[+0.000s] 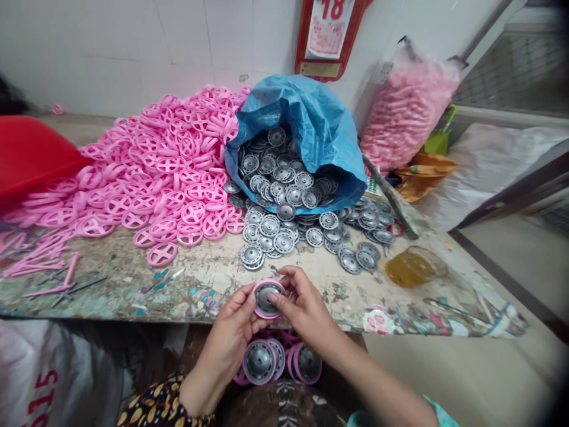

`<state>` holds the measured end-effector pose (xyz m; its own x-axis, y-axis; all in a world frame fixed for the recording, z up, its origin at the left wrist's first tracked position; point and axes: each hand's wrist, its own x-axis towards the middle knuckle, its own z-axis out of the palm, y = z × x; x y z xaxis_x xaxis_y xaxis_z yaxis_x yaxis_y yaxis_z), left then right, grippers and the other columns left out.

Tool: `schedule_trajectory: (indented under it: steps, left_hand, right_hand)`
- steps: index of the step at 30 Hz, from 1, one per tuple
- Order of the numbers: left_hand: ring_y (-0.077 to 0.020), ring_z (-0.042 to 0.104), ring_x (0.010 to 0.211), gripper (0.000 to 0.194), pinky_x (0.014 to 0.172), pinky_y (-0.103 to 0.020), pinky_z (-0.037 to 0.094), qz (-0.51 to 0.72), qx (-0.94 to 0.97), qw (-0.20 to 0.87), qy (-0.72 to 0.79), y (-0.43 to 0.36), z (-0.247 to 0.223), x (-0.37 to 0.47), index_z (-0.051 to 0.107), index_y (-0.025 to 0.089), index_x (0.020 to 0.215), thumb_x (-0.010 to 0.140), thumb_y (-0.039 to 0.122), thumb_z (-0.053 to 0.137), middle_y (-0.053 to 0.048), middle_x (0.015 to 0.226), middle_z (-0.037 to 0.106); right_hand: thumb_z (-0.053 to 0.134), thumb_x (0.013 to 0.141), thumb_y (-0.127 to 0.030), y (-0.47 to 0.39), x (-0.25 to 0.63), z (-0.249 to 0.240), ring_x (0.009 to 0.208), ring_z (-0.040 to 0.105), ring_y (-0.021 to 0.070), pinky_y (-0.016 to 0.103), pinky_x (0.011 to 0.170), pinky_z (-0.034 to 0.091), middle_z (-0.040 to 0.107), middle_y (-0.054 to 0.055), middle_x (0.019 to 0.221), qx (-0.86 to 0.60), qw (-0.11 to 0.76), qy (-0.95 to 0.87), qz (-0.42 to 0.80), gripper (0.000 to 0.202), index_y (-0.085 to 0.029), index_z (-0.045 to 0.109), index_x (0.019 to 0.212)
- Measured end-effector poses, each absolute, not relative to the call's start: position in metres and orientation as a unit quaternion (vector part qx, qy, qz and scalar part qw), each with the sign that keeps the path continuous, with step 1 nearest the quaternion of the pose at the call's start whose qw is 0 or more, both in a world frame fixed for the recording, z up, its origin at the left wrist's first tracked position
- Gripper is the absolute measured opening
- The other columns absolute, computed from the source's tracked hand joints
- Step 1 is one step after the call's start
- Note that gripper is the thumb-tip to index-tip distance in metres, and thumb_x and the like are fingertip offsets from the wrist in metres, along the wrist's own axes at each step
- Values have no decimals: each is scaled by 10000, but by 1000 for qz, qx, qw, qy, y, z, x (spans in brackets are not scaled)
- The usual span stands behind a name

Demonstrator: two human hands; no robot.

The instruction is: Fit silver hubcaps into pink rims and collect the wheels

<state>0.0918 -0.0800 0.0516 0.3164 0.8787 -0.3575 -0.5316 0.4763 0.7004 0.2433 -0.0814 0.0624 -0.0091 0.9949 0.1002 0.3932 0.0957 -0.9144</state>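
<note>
Between my two hands, at the table's front edge, is a pink toy wheel with a grey hubcap disc (265, 298) set in its face. My left hand (240, 314) grips the wheel's left rim with fingers and thumb. On the other side my right hand (306, 305) holds it too, its thumb pressed on the grey disc. Below, in my lap, lie several pink wheels with grey discs in them (259, 362). Beyond my hands, loose grey discs (269, 225) spill out of a blue plastic bag (306, 112). A big heap of pink wheels (178, 160) rises to its left.
A red plastic scoop or tub (35, 154) stands far left, above pink sticks (44, 255). To the right are a cup of amber liquid (411, 267), a dark bar (391, 198) and a clear bag of pink parts (406, 110). A calendar (329, 29) hangs on the wall.
</note>
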Motion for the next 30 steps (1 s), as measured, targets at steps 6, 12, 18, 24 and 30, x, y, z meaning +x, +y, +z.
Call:
schedule_trajectory:
  steps: [6, 12, 18, 24, 30]
  left_hand:
    - [-148, 629, 787, 258, 663, -245, 525, 446, 296, 751, 387, -84, 55, 93, 628, 175, 970, 756, 304, 689, -36, 920, 671]
    - [-92, 553, 555, 252, 513, -191, 462, 457, 339, 700, 431, -83, 49, 96, 602, 146, 833, 709, 337, 710, 16, 694, 623]
    - [-149, 583, 699, 266, 644, -257, 475, 336, 478, 654, 481, -81, 45, 86, 610, 157, 900, 740, 369, 632, -20, 787, 647]
    - [-136, 554, 629, 260, 578, -214, 372, 68, 696, 541, 467, -101, 37, 38, 679, 167, 737, 822, 345, 510, 4, 658, 647]
    - [-153, 595, 837, 167, 743, -224, 393, 36, 741, 496, 451, -124, 0, 30, 687, 206, 850, 783, 211, 534, -2, 874, 686]
  right_hand:
    - [562, 823, -228, -88, 245, 68, 747, 564, 142, 240, 669, 422, 628, -9, 822, -531, 419, -616, 403, 121, -209, 597, 937]
    - [547, 848, -280, -101, 229, 57, 683, 547, 132, 220, 605, 400, 615, -8, 765, -551, 459, -588, 374, 117, -190, 589, 910]
    - [531, 843, -271, -106, 248, 57, 720, 551, 138, 234, 655, 397, 627, 0, 802, -557, 335, -647, 399, 147, -192, 594, 948]
    - [558, 768, -269, -146, 288, 32, 616, 531, 134, 231, 551, 374, 606, 5, 705, -608, 152, -588, 511, 141, -181, 607, 866]
    - [665, 630, -552, -169, 297, -4, 533, 542, 126, 239, 511, 422, 547, -21, 627, -618, 290, -326, 654, 616, -150, 542, 1080]
